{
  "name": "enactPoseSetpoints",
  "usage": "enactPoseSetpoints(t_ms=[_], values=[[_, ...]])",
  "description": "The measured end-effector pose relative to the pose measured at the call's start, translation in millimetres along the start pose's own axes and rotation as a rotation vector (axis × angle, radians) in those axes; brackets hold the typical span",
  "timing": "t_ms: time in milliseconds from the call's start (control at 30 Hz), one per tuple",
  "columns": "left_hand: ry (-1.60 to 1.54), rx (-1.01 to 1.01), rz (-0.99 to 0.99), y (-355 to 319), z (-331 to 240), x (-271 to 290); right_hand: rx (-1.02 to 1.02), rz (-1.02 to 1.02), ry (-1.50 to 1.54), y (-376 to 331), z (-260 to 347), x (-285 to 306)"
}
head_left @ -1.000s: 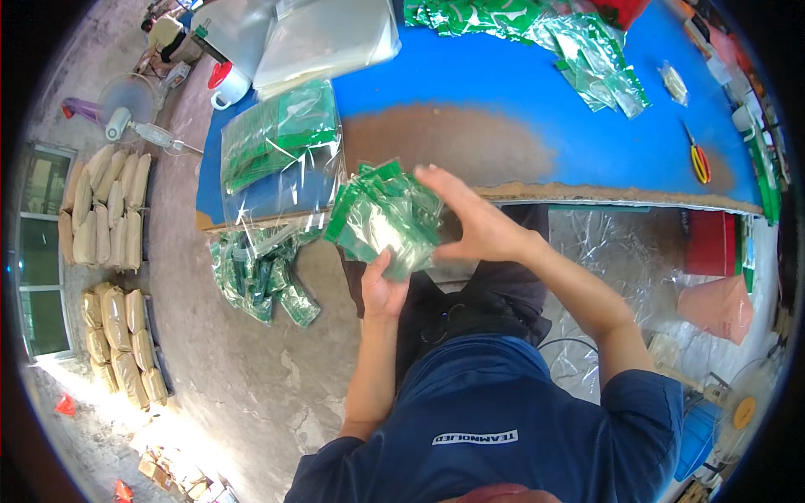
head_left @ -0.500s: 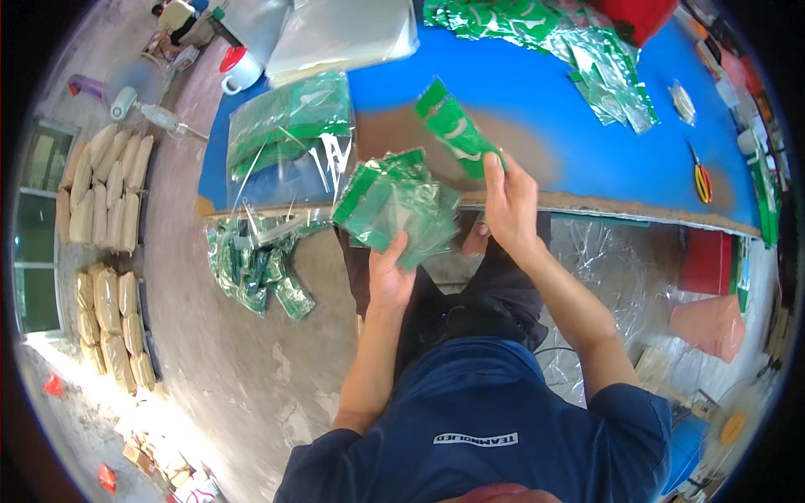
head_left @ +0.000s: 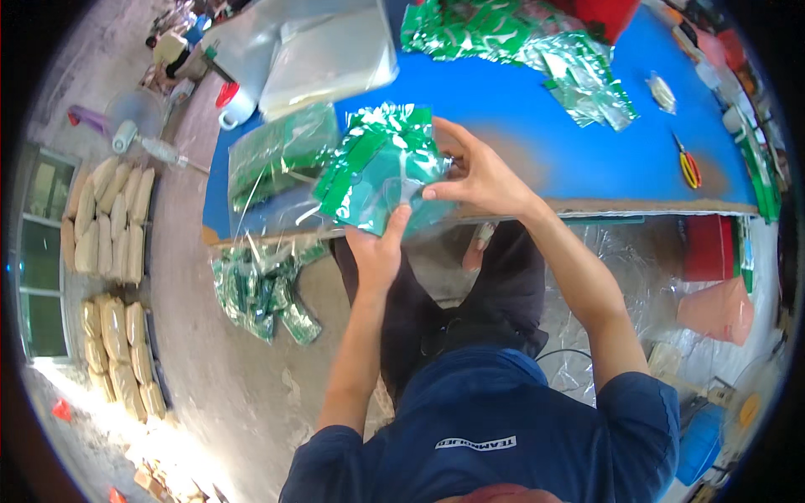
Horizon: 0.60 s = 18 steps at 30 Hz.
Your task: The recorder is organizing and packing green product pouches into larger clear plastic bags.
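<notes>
A fanned stack of green-and-clear plastic packets (head_left: 373, 168) is raised at the table's front edge. My left hand (head_left: 377, 251) grips its lower edge, thumb lying on top. Against the right side of the same stack, my right hand (head_left: 490, 174) is curled, with thumb and fingers round the edge; some fingertips are hidden. Just left of the stack, a large clear bag (head_left: 281, 159) with green packets in it lies on the table.
On the blue table (head_left: 470, 88) are a pile of green packets (head_left: 503, 33), clear plastic sheets (head_left: 331, 63), a red-lidded white mug (head_left: 236, 107) and yellow-and-red-handled snips (head_left: 689, 168). More packets (head_left: 264, 289) hang below the left front edge. Filled sacks (head_left: 109, 222) stand at far left.
The single packet in my right hand has come down from the right onto the stack. Both hands are now together at the stack, which has moved up over the table edge.
</notes>
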<state>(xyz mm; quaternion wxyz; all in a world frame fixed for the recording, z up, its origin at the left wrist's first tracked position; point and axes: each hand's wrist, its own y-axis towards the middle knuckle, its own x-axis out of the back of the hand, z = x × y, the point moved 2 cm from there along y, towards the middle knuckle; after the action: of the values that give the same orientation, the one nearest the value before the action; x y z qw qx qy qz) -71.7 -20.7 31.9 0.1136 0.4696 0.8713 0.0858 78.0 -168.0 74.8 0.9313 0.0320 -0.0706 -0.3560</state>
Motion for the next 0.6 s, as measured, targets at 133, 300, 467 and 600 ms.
enactPoseSetpoints(t_ms=[133,300,467,600], values=[[0.046,-0.065,0.325,60.5,6.9,-9.9,0.243,-0.036,-0.351,7.6,-9.4,30.7],[0.053,-0.075,0.334,58.8,22.3,-7.3,0.088,-0.179,-0.274,-7.7,-45.6,8.3],[0.987,-0.386,0.399,59.7,43.0,-1.6,0.330,-0.121,-0.348,-0.5,-46.4,16.5],[0.339,-0.278,0.395,76.8,23.3,-12.3,0.138,0.047,-0.369,14.6,-39.3,20.3]])
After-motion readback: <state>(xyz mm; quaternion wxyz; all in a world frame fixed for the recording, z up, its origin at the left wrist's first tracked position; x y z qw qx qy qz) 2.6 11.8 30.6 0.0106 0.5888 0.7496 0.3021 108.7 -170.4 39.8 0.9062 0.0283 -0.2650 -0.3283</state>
